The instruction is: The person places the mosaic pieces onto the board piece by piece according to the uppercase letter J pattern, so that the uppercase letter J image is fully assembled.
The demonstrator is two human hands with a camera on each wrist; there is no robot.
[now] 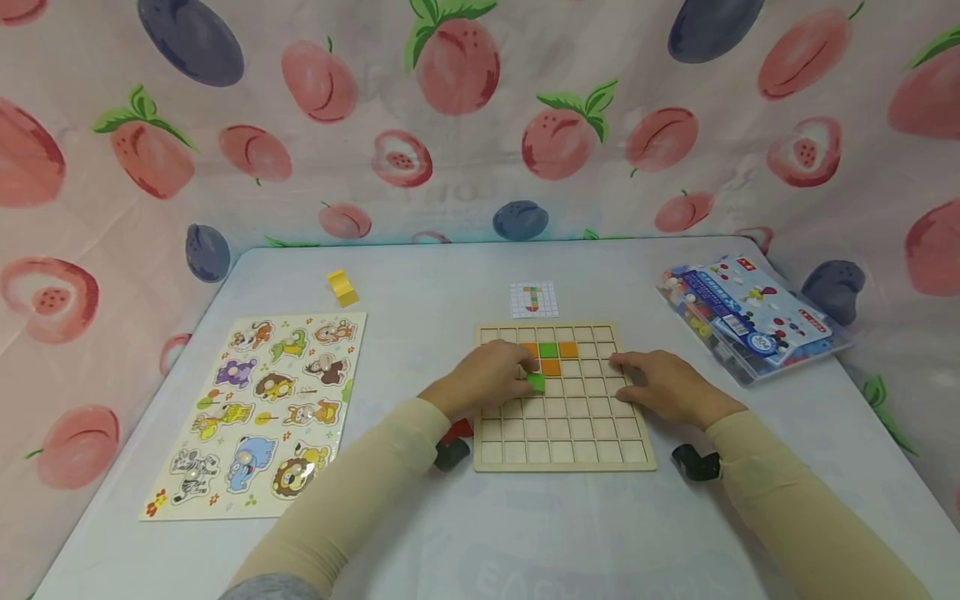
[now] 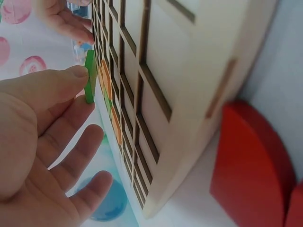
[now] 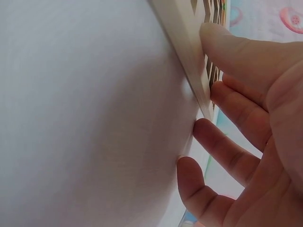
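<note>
My left hand (image 1: 489, 380) pinches a green square tile (image 2: 90, 78) between thumb and index finger, just above the wooden grid board (image 1: 564, 467). Its other fingers spread apart in the left wrist view. On the board lie a green tile (image 1: 548, 350), an orange tile (image 1: 567, 350) to its right, another orange tile (image 1: 550, 367) below it, and a third at its left, partly hidden by my fingers. My right hand (image 1: 670, 386) touches the board's right edge with thumb and fingertips, its fingers (image 3: 232, 161) loosely bent and spread.
A small pattern card (image 1: 534, 300) lies behind the board. Red pieces (image 2: 251, 165) sit by its left edge. An animal puzzle board (image 1: 255, 417) is at left, with a yellow block (image 1: 342, 287) behind it. At right stands a clear plastic case (image 1: 750, 312) with a printed sheet.
</note>
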